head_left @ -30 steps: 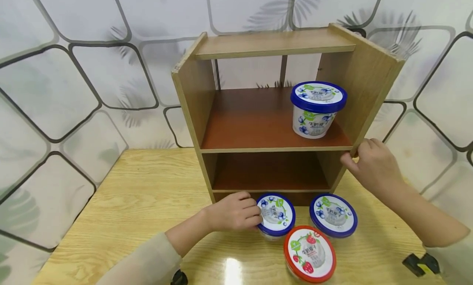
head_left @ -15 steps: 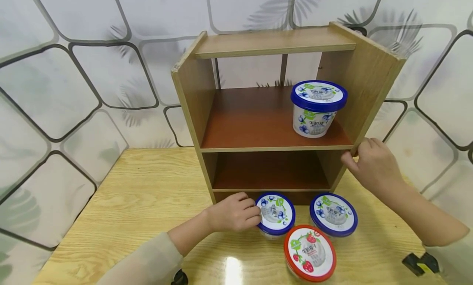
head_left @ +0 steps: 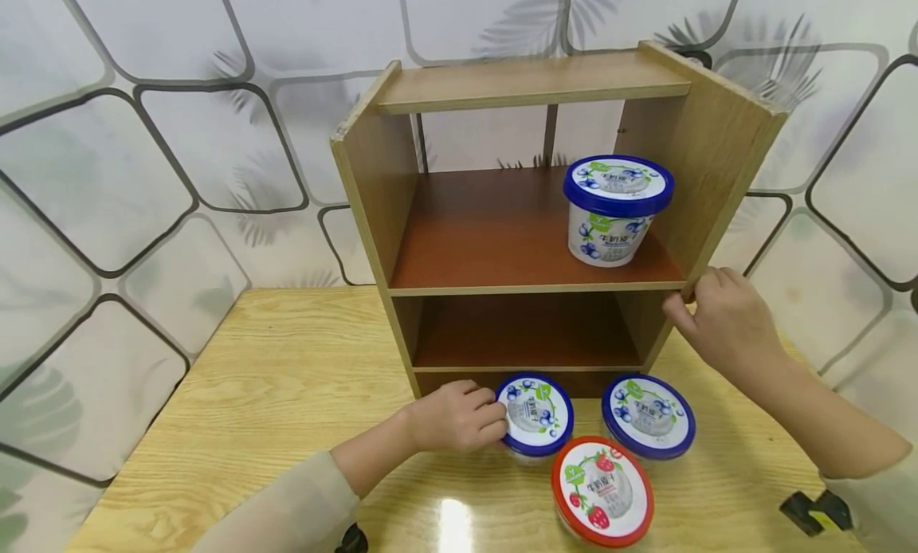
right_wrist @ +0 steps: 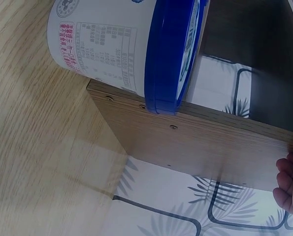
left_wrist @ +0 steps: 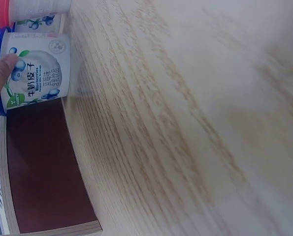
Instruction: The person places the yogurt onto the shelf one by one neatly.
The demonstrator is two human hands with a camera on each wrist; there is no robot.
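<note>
My left hand (head_left: 462, 415) has its fingers loosely bent, fingertips at the left edge of a blueberry tub (head_left: 536, 414) with a blue lid. In the left wrist view a fingertip lies against that tub's (left_wrist: 40, 66) printed side. My right hand (head_left: 724, 318) grips the right side panel of a small wooden shelf unit (head_left: 480, 290), thumb at the front edge. In the right wrist view its fingers (right_wrist: 286, 182) curl against the panel's outer face. A second blueberry tub (head_left: 649, 417) and a red-lidded strawberry tub (head_left: 602, 492) stand on the table nearby.
Another blue-lidded blueberry tub (head_left: 617, 210) stands at the right on the upper shelf. The unit rests on a light wood table (head_left: 287, 378) against a patterned wall covering (head_left: 215, 139). Black wrist gear (head_left: 817, 513) shows by the right sleeve.
My left hand has shifted very slightly downward in the head view, staying beside the same tub. The right hand, the shelf unit and the tubs look unmoved.
</note>
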